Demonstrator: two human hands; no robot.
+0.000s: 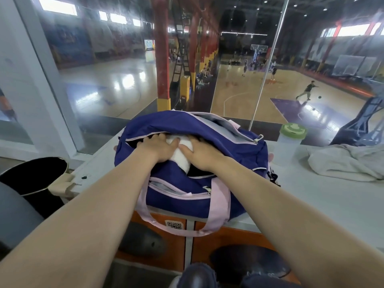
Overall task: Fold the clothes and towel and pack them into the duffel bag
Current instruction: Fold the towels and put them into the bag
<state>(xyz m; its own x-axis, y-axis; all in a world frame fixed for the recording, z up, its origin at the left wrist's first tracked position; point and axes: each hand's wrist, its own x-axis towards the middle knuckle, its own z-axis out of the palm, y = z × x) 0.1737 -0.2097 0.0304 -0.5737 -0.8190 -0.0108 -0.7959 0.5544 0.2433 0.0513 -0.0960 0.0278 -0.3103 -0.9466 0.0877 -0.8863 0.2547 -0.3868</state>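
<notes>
A purple duffel bag (187,169) with pink straps sits on a pale counter (311,204), its top zip open. Both hands press a folded white garment (182,156) down into the opening. The left hand (160,147) lies flat on it at nine o'clock of the cloth, fingers spread wide, gripping nothing. The right hand (200,153) lies flat at three o'clock, fingers close together, palm down. At three o'clock of the bag a crumpled grey-white towel (345,163) lies unfolded; a green-lidded bottle (292,138) stands near it.
</notes>
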